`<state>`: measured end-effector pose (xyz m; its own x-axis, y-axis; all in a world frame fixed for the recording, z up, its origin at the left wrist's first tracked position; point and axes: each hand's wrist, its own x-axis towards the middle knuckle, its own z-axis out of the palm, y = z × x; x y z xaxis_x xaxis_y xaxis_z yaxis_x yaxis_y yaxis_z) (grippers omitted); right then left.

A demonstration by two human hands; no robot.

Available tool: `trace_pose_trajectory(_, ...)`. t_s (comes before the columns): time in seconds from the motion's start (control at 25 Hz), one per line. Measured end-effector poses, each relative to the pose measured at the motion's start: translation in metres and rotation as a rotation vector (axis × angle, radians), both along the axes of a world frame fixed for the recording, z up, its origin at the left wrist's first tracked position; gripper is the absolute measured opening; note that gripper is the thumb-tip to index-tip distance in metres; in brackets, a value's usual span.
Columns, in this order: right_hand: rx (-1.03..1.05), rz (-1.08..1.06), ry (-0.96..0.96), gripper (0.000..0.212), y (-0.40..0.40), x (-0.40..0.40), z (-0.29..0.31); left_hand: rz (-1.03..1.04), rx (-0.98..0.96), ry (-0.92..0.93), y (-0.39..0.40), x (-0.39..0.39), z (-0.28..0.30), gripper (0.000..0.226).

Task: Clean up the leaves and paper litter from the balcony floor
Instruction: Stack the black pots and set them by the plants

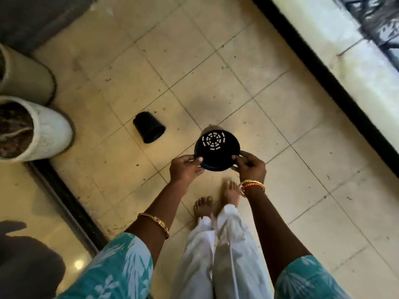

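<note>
**Both hands hold an empty black pot above the tiles**

The left hand (pixel 185 167) and right hand (pixel 251 166) grip a black plastic pot (pixel 217 151) by its rim, fingers (pixel 197 160) curled on either side, its slotted bottom visible. A second black pot (pixel 149 127) lies tipped on the balcony floor (pixel 248 83) near two pale planters (pixel 49 130).

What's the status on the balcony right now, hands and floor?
Both hands, left hand and right hand, hold black pot by its rim. Second black pot lies tipped on floor.
</note>
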<state>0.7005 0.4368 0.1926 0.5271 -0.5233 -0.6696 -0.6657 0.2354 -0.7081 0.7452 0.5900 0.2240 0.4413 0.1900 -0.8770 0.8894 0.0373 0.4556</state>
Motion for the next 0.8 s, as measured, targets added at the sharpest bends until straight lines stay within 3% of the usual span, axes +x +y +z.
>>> trace_pose_trajectory(0.2, 0.041, -0.306, -0.047, 0.023, -0.075, -0.065, 0.025, -0.291, 0.007, -0.061, -0.086, -0.021, 0.022, 0.012)
trace_pose_trajectory(0.48, -0.089, -0.528, -0.006, 0.02, -0.198, -0.204, 0.023, -0.719, 0.067, -0.171, -0.263, -0.114, 0.015, 0.004)
trace_pose_trajectory(0.68, -0.053, -0.724, 0.04, 0.013, -0.3, -0.33, 0.014, -0.837, 0.044, -0.12, -0.381, -0.226, 0.009, 0.02)
trace_pose_trajectory(0.8, -0.023, -0.864, 0.034, 0.012, -0.354, -0.396, 0.017, -0.875, 0.039, -0.068, -0.449, -0.286, 0.004, 0.015)
